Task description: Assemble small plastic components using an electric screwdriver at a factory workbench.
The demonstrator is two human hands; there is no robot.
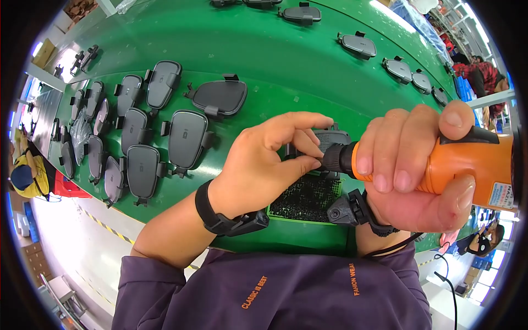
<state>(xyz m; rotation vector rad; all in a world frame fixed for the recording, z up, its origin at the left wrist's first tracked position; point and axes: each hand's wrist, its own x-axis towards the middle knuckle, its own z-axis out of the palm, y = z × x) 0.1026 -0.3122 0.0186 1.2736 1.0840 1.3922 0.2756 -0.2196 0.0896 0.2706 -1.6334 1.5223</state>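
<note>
My right hand (415,159) is wrapped round an orange electric screwdriver (448,165), held level with its black nose (336,158) pointing left. At that nose, the thumb and fingers of my left hand (269,157) are pinched together. Whatever lies between the fingertips is too small or hidden to make out. Just behind them sits a dark phone holder part (334,137) with a perforated face, partly covered by my hand and the tool. Below my hands, a shallow green-rimmed tray (275,216) contains many small black pieces.
Several dark phone holders (187,139) lie on the green table (264,71) to the left. More phone holders (357,45) form a line along the far side. People work at the left edge and the right, including a person in a red checked shirt (478,77).
</note>
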